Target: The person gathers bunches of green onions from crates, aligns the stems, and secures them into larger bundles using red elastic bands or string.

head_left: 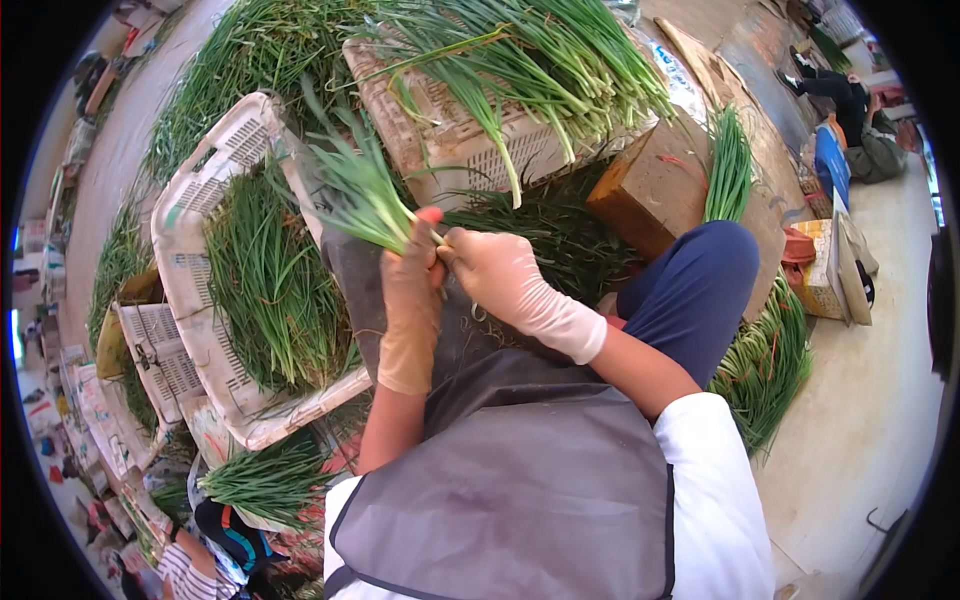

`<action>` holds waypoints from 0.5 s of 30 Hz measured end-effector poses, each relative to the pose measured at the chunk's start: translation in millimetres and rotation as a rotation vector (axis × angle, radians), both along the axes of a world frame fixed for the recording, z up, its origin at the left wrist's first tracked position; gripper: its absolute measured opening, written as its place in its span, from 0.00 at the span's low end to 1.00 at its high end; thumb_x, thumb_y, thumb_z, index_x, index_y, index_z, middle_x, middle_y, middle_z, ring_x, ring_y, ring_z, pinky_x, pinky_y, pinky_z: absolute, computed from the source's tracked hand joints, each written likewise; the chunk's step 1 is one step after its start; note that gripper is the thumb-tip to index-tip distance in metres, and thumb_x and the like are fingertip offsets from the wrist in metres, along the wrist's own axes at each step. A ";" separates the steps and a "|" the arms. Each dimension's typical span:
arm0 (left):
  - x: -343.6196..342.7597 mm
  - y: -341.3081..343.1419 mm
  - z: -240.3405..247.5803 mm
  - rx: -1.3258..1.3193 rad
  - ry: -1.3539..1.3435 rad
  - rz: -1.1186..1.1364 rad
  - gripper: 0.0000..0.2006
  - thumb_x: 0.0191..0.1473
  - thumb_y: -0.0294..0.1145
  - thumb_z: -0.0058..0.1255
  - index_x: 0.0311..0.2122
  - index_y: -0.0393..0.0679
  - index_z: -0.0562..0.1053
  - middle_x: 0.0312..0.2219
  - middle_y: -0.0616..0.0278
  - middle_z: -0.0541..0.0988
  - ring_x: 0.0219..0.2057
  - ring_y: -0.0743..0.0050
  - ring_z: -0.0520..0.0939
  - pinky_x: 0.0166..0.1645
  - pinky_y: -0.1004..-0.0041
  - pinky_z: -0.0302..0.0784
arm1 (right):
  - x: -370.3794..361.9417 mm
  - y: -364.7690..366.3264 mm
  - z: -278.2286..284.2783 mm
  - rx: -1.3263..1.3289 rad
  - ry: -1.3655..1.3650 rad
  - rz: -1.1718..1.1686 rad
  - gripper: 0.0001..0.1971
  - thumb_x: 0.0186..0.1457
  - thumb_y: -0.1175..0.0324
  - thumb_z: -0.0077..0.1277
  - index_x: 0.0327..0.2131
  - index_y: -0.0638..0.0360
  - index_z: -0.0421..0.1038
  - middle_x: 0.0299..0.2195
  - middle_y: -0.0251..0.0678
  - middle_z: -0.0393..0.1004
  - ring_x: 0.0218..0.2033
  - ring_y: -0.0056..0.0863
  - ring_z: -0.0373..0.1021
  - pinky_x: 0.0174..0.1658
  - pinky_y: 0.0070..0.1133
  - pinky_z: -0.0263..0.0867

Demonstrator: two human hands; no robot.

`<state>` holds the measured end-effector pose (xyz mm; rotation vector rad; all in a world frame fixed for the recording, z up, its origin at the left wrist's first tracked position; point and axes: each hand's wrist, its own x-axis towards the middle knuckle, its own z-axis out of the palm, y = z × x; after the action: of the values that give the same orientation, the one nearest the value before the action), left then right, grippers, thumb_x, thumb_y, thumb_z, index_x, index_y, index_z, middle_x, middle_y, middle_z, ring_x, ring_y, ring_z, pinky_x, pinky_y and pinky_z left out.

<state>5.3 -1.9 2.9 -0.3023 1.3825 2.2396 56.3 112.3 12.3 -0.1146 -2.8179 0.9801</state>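
Note:
My left hand (408,285), in a tan glove with red at the fingertips, is closed around the pale stems of a small bunch of garlic chives (362,205). The green leaves fan away toward the upper left. My right hand (508,280), in a thin whitish glove, pinches at the stem end beside the left fingers. Its fingertips partly hide what they grip. Both hands are over the dark apron (510,480) on my lap. Just left of them is a white plastic basket (168,245) with loose chives (270,280) in it.
Ahead stands a dirty white crate (450,180) with chives (570,60) piled on top. Right of it is a brown wooden box (650,185); a chive bundle (730,165) lies beyond my knee. More chives (765,370) lie by my right leg. Another person (190,565) sits at lower left.

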 end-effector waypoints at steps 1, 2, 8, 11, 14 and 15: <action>1.5 -4.1 -2.8 -0.125 0.017 -0.052 0.08 0.51 0.37 0.54 0.32 0.44 0.73 0.19 0.72 0.71 0.17 0.90 0.64 0.18 0.85 0.55 | -8.5 -5.1 -0.6 0.188 -0.151 0.076 0.13 0.51 0.60 0.49 0.36 0.58 0.71 0.25 0.45 0.73 0.27 0.37 0.72 0.32 0.26 0.67; 16.1 6.4 -15.9 -0.072 -0.031 -0.034 0.08 0.51 0.37 0.54 0.32 0.44 0.73 0.19 0.72 0.71 0.17 0.90 0.64 0.18 0.85 0.55 | 0.8 16.0 -4.7 0.241 -0.200 0.097 0.13 0.51 0.60 0.49 0.36 0.58 0.71 0.25 0.45 0.73 0.27 0.37 0.72 0.32 0.26 0.67; -6.2 -5.2 31.0 0.157 0.066 0.082 0.14 0.51 0.39 0.53 0.37 0.40 0.71 0.28 0.63 0.75 0.23 0.78 0.75 0.29 0.80 0.70 | -46.8 122.0 -65.8 -0.085 -0.228 -0.452 0.26 0.51 0.48 0.48 0.40 0.66 0.69 0.28 0.48 0.73 0.32 0.39 0.71 0.37 0.29 0.65; -20.7 -0.6 22.6 0.272 0.055 -0.040 0.14 0.54 0.38 0.49 0.41 0.40 0.70 0.17 0.73 0.66 0.13 0.87 0.61 0.19 0.84 0.55 | -60.9 114.9 -79.8 -0.550 -0.264 -0.359 0.18 0.53 0.54 0.46 0.31 0.62 0.72 0.23 0.43 0.74 0.29 0.40 0.71 0.33 0.29 0.64; -15.7 17.4 -5.3 0.075 -0.132 -0.119 0.14 0.53 0.38 0.51 0.40 0.39 0.70 0.13 0.78 0.58 0.11 0.91 0.53 0.15 0.86 0.46 | -30.1 64.8 -22.2 -0.569 -0.183 -0.391 0.16 0.54 0.57 0.45 0.29 0.62 0.71 0.17 0.39 0.71 0.21 0.29 0.70 0.27 0.25 0.63; -10.4 30.0 -9.7 0.045 -0.215 -0.135 0.13 0.53 0.37 0.51 0.38 0.39 0.71 0.13 0.78 0.59 0.10 0.91 0.53 0.14 0.86 0.46 | -19.7 61.9 -28.3 -0.756 -0.196 -0.338 0.16 0.54 0.57 0.45 0.29 0.62 0.71 0.17 0.37 0.71 0.20 0.26 0.69 0.26 0.23 0.63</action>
<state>-5.2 28.1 -6.9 -0.4089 1.2027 2.0590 36.6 174.1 -16.0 -0.7707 -2.2883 1.9428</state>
